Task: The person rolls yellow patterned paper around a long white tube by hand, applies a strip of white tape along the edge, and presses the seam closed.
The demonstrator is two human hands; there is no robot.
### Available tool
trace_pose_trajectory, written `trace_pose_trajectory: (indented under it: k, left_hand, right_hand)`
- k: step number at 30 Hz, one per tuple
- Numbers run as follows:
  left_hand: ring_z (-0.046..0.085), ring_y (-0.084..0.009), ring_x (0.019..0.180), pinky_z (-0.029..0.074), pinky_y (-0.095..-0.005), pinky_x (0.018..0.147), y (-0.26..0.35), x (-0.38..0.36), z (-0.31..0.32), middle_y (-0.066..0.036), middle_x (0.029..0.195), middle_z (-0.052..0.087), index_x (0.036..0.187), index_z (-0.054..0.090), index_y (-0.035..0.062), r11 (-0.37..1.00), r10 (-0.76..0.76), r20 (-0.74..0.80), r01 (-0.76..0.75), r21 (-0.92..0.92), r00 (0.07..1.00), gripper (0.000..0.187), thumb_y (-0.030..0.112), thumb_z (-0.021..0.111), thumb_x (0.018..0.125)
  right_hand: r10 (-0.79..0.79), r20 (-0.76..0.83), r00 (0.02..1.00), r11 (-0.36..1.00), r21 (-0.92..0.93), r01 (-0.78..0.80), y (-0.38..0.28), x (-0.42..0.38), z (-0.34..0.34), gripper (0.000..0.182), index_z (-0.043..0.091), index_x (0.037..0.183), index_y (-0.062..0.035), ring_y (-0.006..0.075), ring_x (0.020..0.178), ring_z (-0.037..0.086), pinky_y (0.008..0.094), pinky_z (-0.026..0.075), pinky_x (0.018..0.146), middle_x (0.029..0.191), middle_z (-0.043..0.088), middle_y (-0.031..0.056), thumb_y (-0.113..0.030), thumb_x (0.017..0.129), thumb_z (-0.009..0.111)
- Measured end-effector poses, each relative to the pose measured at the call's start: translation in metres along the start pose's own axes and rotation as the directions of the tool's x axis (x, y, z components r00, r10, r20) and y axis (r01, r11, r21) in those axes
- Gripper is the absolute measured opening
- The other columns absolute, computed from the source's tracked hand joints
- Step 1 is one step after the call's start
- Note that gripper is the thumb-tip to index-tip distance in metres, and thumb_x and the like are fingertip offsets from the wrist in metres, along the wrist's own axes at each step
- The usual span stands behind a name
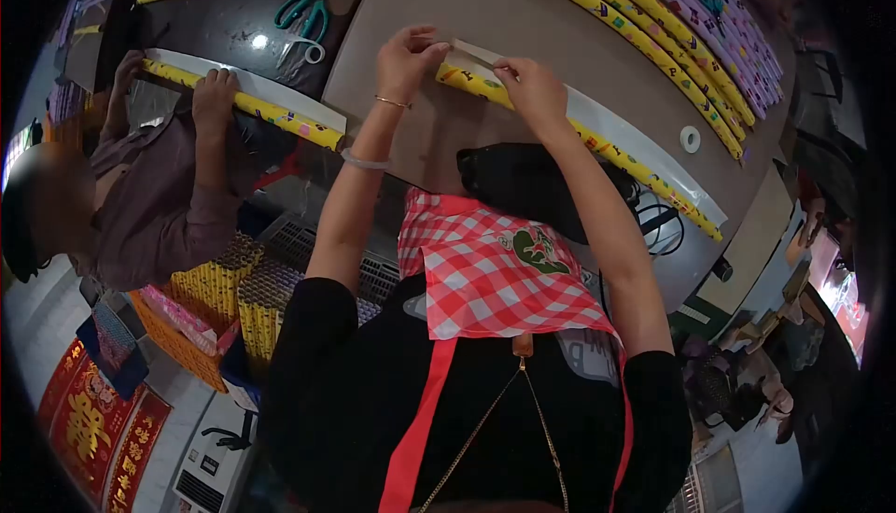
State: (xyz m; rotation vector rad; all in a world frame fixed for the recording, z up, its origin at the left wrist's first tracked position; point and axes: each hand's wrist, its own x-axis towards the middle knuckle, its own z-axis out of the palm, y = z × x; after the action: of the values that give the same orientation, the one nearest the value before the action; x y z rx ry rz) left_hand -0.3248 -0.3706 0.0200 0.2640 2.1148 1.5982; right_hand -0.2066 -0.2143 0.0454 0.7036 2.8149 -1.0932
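Note:
A long yellow patterned paper roll lies slantwise on the grey-brown table, resting on a clear-white sheet. My left hand, with a thin bracelet at the wrist, pinches the sheet's corner at the roll's upper end. My right hand rests just beside it, fingers pressed on the roll's end and the sheet's edge. The two hands are a few centimetres apart.
A co-worker's hands hold another yellow roll on the dark table at left. Teal scissors lie beyond it. Several finished rolls are stacked at the far right, near a tape ring. A black bag sits by my chest; crates of rolls stand below.

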Motion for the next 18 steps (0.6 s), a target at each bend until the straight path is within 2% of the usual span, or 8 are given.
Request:
trace_pose_trajectory:
  k: [3,5,8,12,15,17,18]
  left_hand:
    - [0.061,-0.012,0.074,0.05,-0.0219,0.065,-0.013,0.007,0.004,-0.009,0.08,0.064,0.1,0.054,-0.003,0.998,-0.013,-0.039,0.011,-0.054,0.999,0.033,0.008,0.068,0.072]
    - [0.061,-0.0102,0.069,0.049,-0.0214,0.061,-0.021,0.008,0.007,-0.009,0.077,0.065,0.096,0.053,-0.0027,0.998,0.019,-0.101,-0.026,-0.062,0.995,0.036,0.008,0.072,0.067]
    - [0.061,-0.0114,0.071,0.05,-0.0204,0.064,-0.022,0.005,0.007,-0.009,0.08,0.064,0.097,0.051,-0.005,0.998,0.046,-0.098,-0.041,0.048,0.994,0.035,0.007,0.07,0.07]
    - [0.061,-0.0096,0.068,0.049,-0.0213,0.059,-0.021,0.006,0.013,-0.008,0.074,0.065,0.093,0.053,-0.0027,0.998,0.048,-0.153,-0.043,0.037,0.987,0.033,0.007,0.071,0.067]
    - [0.061,-0.0099,0.067,0.049,-0.0215,0.06,-0.02,0.005,0.015,-0.007,0.073,0.065,0.093,0.053,-0.0025,0.999,0.017,-0.18,-0.025,-0.043,0.984,0.034,0.007,0.072,0.066]
    - [0.061,-0.0101,0.067,0.048,-0.0216,0.06,-0.019,0.005,0.015,-0.007,0.074,0.065,0.093,0.053,-0.0022,0.987,0.108,-0.213,-0.08,0.138,0.971,0.033,0.007,0.072,0.066]
    - [0.061,-0.0101,0.067,0.048,-0.0216,0.06,-0.019,0.005,0.016,-0.007,0.074,0.065,0.093,0.053,-0.0022,0.987,0.108,-0.211,-0.08,0.139,0.971,0.033,0.007,0.072,0.066]
  right_hand:
    - [0.063,0.024,0.998,0.997,-0.035,-0.062,0.004,0.006,0.006,0.019,0.061,0.092,-0.0156,0.0247,0.076,0.06,0.0352,0.047,0.064,0.083,0.064,0.0048,-0.027,0.078,0.057]
    - [0.062,0.044,0.997,0.998,-0.036,-0.061,0.005,0.008,0.005,0.018,0.06,0.091,-0.0154,0.0242,0.075,0.06,0.0351,0.047,0.063,0.081,0.064,0.0038,-0.026,0.078,0.056]
    - [0.058,0.048,0.997,0.998,-0.032,-0.057,0.005,0.008,0.007,0.015,0.059,0.089,-0.0149,0.0236,0.073,0.061,0.0349,0.046,0.062,0.079,0.064,0.0031,-0.025,0.078,0.056]
    - [0.056,0.034,0.998,0.998,-0.023,-0.055,0.009,0.011,0.01,0.014,0.059,0.088,-0.015,0.0234,0.071,0.061,0.0345,0.046,0.06,0.077,0.064,0.0036,-0.025,0.079,0.055]
    - [0.046,0.022,0.999,0.999,-0.004,-0.046,0.007,0.011,0.009,0.014,0.06,0.088,-0.015,0.0236,0.072,0.061,0.0342,0.046,0.06,0.077,0.063,0.0039,-0.024,0.079,0.055]
    - [0.034,0.003,0.999,0.999,0.015,-0.034,0.008,0.012,0.012,0.013,0.06,0.086,-0.0144,0.0253,0.072,0.06,0.0363,0.046,0.059,0.077,0.063,0.0055,-0.023,0.079,0.054]
    - [0.022,-0.015,1.0,0.999,0.033,-0.022,0.009,0.012,0.013,0.012,0.06,0.083,-0.0138,0.0269,0.073,0.06,0.0385,0.046,0.059,0.077,0.063,0.0071,-0.023,0.079,0.052]
